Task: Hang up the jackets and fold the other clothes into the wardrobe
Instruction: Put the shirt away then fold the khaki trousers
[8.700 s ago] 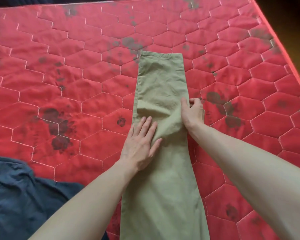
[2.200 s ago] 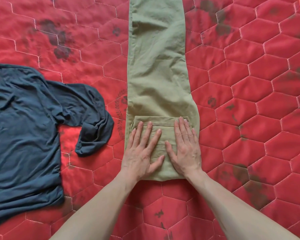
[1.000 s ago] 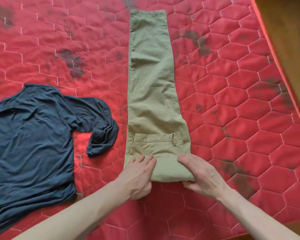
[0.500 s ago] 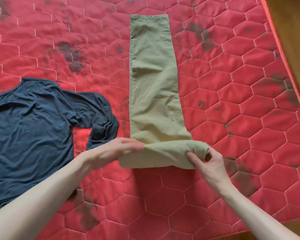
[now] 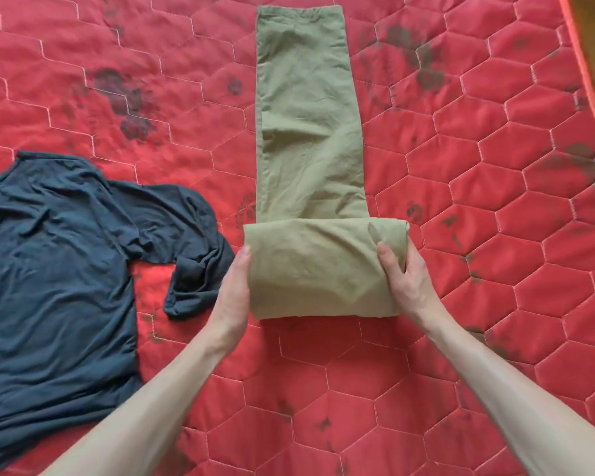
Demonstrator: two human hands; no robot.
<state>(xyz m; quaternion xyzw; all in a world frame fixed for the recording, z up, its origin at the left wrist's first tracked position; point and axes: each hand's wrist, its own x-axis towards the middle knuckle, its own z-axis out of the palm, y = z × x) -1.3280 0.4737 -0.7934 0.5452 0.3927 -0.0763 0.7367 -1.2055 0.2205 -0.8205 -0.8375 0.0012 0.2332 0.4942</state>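
1. Trousers [image 5: 310, 132], olive green and folded lengthwise, lie down the middle of the frame on a red quilted mattress [image 5: 495, 201], with the hems at the top edge.
2. Their near end is turned over into a thick fold [image 5: 320, 269] at lower centre, sitting on the rest of the legs.
3. One hand is at each end of that fold. The left hand [image 5: 234, 293] lies flat against the fold's left edge, fingers straight. The right hand [image 5: 406, 276] grips the right end, thumb on top; its fingers seem to curl under the cloth, though they are hidden.
4. A dark blue long-sleeved shirt [image 5: 49, 269] lies spread out at the left of the frame, one sleeve ending just beside the left hand.
5. The step in hand looks to be folding the trousers up from the waist end. Most of the leg is still flat.
6. The next move likely calls for turning the fold over again toward the top of the frame, keeping both ends level so the bundle stays square.
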